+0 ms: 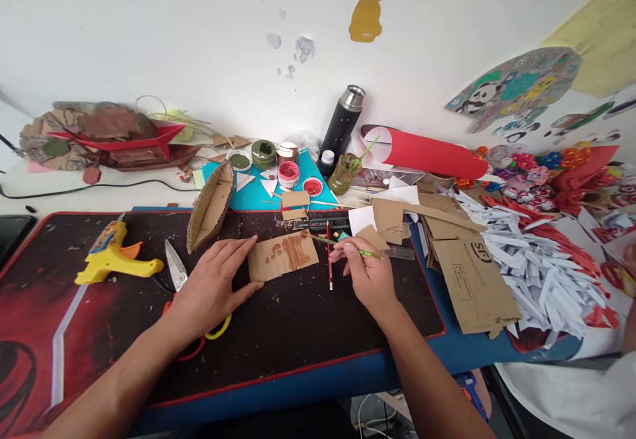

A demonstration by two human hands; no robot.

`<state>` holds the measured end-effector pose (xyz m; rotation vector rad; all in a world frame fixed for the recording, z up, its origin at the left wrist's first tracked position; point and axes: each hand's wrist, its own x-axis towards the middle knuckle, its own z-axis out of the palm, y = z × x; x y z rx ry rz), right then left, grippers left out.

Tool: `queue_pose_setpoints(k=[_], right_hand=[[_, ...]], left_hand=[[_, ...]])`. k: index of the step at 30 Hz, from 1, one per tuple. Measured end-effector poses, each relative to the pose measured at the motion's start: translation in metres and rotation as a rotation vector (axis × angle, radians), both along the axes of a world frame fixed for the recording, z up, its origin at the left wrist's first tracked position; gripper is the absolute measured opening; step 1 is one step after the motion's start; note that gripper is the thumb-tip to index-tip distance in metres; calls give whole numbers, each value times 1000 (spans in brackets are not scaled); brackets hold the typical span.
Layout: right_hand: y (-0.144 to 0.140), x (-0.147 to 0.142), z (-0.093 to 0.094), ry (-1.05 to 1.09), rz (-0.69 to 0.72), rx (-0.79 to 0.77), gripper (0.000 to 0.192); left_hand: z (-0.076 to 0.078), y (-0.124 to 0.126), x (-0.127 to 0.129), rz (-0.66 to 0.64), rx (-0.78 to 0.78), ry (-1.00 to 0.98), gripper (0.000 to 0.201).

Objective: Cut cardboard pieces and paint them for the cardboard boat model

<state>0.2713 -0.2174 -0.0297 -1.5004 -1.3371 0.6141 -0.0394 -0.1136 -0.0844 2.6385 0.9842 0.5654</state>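
My left hand (218, 280) holds the left end of a cardboard piece (258, 260), its fingers at the upper corner and thumb at the lower one. Reddish-brown paint streaks cover the middle and right of that piece. In my right hand (368, 277) is a thin green paintbrush (373, 255), pinched between the fingers, its tip by the cardboard's right edge. A red pencil (330, 273) lies on the mat below that hand. Scissors (175, 265) with red and yellow handles lie partly hidden under my left hand and wrist.
A yellow glue gun (116, 259) and a cardboard boat shape (211, 207) lie at left. Open paint jars (288, 173), a cloudy brush cup (344, 174) and a black thermos (342, 124) stand behind. Cardboard sheets (467, 287) and white paper strips (541, 280) lie at right, near another person's sleeve (586, 392).
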Motion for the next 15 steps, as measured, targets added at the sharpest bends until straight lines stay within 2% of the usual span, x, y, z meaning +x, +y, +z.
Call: queue_pose_setpoints(k=[4, 11, 15], right_hand=[[-5, 4, 1, 39, -20, -3, 42], [5, -21, 7, 17, 100, -5, 39], [7, -17, 6, -9, 93, 0, 38]], left_hand=[[1, 0, 0, 5, -23, -17, 78], [3, 0, 0, 11, -45, -16, 78], [3, 0, 0, -4, -36, -12, 76]])
